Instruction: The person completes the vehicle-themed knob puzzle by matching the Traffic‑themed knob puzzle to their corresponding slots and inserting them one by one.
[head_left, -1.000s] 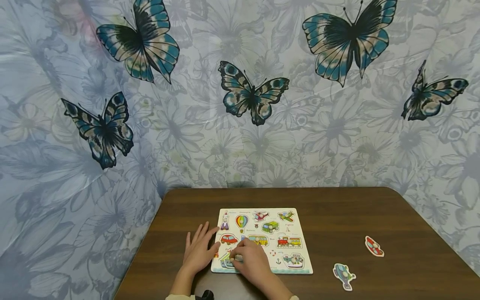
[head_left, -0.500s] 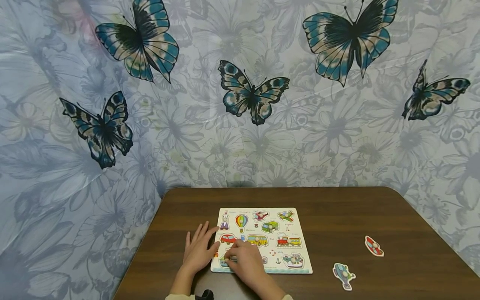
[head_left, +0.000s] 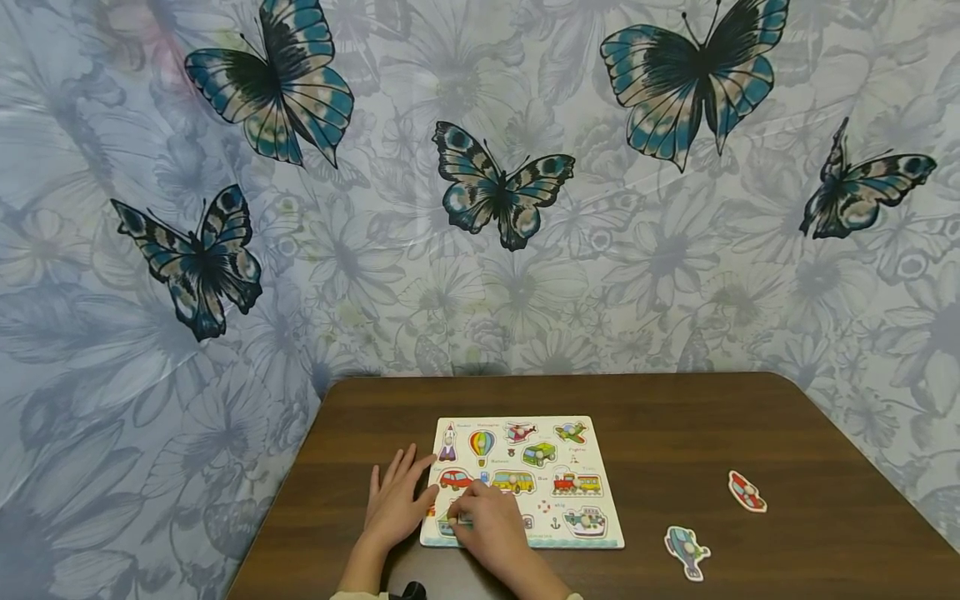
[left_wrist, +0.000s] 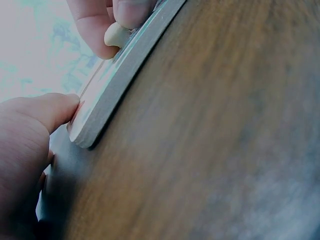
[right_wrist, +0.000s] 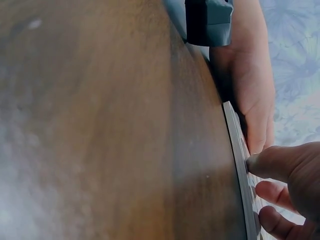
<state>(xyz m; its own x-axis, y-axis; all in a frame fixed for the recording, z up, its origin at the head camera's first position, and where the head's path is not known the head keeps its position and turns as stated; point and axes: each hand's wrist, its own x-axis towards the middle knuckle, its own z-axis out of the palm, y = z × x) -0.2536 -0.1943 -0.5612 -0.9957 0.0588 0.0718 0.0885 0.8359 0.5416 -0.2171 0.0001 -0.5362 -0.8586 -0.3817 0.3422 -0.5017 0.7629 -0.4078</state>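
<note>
A white peg puzzle board (head_left: 542,533) lies on the table with pictured vehicles in it, among them a red car (head_left: 455,478), a yellow bus (head_left: 513,482) and a train (head_left: 577,484). My right hand (head_left: 491,521) is over its lower left part. In the left wrist view its fingertips pinch a pale wooden knob (left_wrist: 117,36); the puzzle piece (head_left: 446,527) under it is mostly hidden by the hand. My left hand (head_left: 397,504) rests along the board's left edge, fingers spread, the thumb touching the board.
To the right of the board, two loose puzzle pieces lie on the brown table (head_left: 652,450): a grey-blue aircraft (head_left: 686,550) and a red-and-white one (head_left: 747,492). A butterfly-patterned cloth (head_left: 480,317) hangs behind the table. A black strap piece (head_left: 413,591) sits by the left wrist.
Over the first half second my right hand shifts slightly left and towards me on the board; since then it stays almost still. My left hand keeps its place.
</note>
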